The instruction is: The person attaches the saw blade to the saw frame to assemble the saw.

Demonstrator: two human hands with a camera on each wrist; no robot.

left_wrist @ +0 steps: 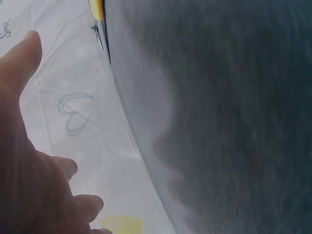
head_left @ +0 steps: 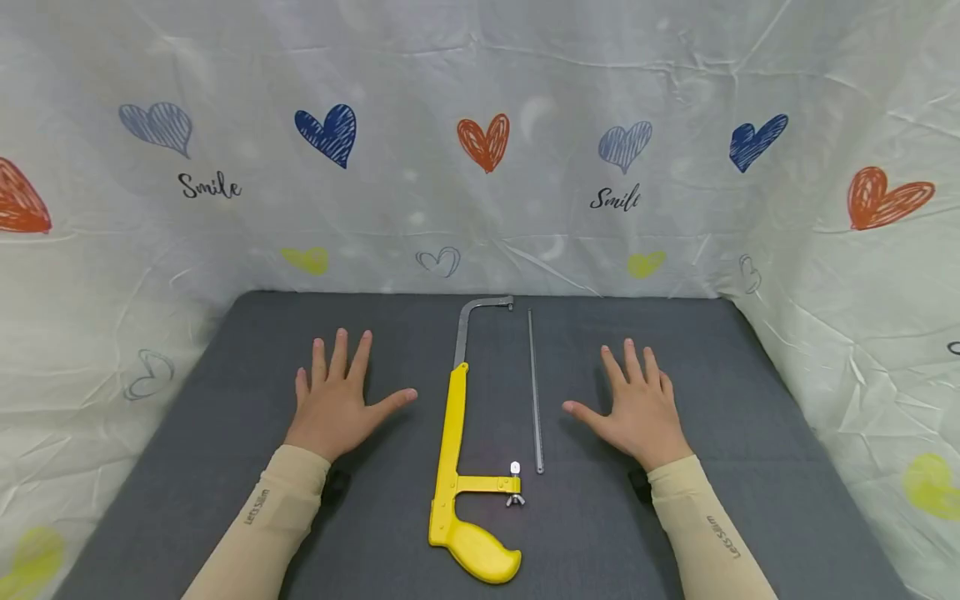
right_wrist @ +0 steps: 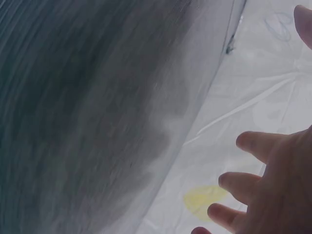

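A yellow hacksaw frame (head_left: 452,433) with a grey metal front arm lies lengthwise on the dark grey table, its handle toward me. At its near post sits a small wing nut (head_left: 515,500). Just right of the frame, apart from it, lies a thin metal hacksaw blade (head_left: 535,392). To the left of the frame my left hand (head_left: 335,408) is held over the table, palm down, fingers spread, holding nothing. My right hand (head_left: 637,417) is likewise spread out to the right of the blade, touching neither thing. The left wrist view catches only a bit of yellow frame (left_wrist: 97,9).
The table (head_left: 600,533) is covered with dark grey cloth. Behind it and along both sides hangs a pale sheet (head_left: 405,75) printed with hearts and the word Smile. Both forearms wear beige sleeves (head_left: 258,521).
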